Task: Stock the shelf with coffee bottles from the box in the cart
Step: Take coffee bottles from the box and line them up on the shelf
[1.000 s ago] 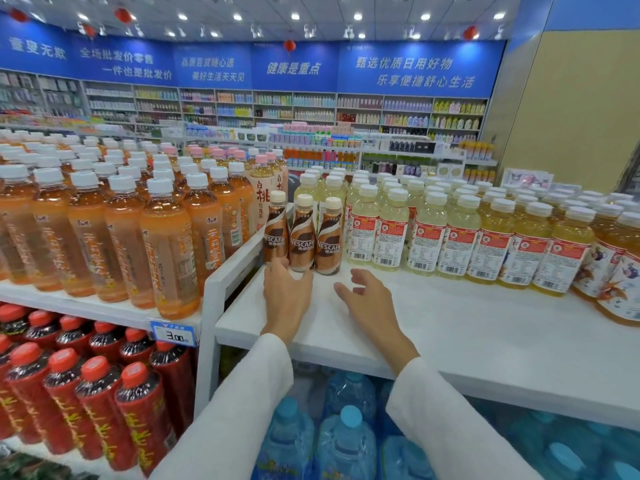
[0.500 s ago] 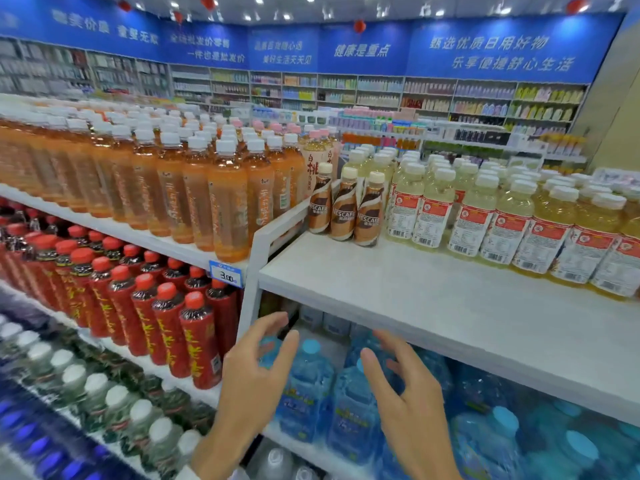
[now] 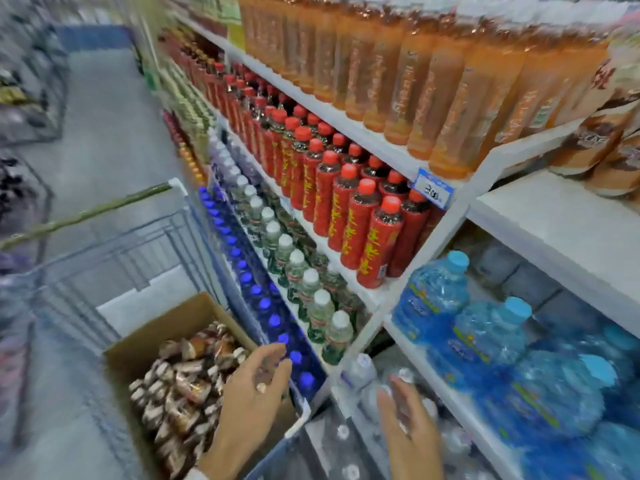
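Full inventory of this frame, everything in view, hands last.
brown cardboard box: one, open, in the cart
brown coffee bottles in the box: many, jumbled
grey wire cart: one, green handle, beside the shelves
orange tea bottles: long row, top shelf
red-capped red bottles: many, second shelf
white-capped clear bottles: rows, third shelf
blue-capped bottles: one row, lowest shelf, by the cart
big blue water jugs: several, lower right bay
brown coffee bottles on the white shelf: few, blurred, upper right
left hand: open, empty, over the box's right edge
right hand: open, empty, before the low shelf
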